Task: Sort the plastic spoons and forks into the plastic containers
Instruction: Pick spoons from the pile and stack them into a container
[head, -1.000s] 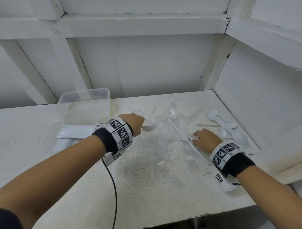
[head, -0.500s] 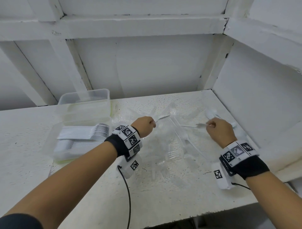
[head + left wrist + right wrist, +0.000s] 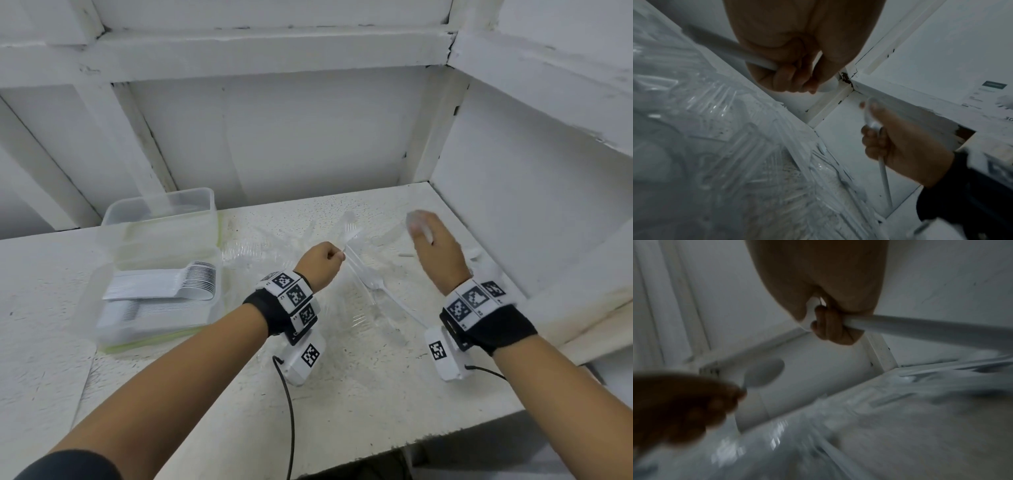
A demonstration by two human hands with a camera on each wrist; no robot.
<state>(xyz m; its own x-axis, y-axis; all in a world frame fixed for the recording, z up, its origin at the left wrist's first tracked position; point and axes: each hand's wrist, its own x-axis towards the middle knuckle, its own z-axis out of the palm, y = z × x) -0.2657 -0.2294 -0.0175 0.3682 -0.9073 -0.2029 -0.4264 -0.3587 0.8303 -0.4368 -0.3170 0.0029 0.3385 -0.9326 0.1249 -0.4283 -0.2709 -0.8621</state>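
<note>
Presently each hand is lifted over the loose heap, fingers curled round a white spoon: left hand point(image 3: 320, 262) grips one by the handle point(image 3: 731, 48), right hand point(image 3: 436, 255) holds another with its bowl point(image 3: 416, 219) past the fingertips, blurred. Step in hand looks like pick-up done; next move likely calls for carrying both left to the near container point(image 3: 102, 329), which holds nested white spoons point(image 3: 191, 286). Clear forks point(image 3: 371, 284) lie tangled on the worktop point(image 3: 359, 411) between the hands; a second container point(image 3: 161, 212) sits farther back.

No legible words or numbers anywhere, black-and-white square code markers sat on both wristbands point(image 3: 474, 301) (patterns, not text), faint blurred print showed on a wall sheet point(image 3: 986, 95), unreadable
</note>
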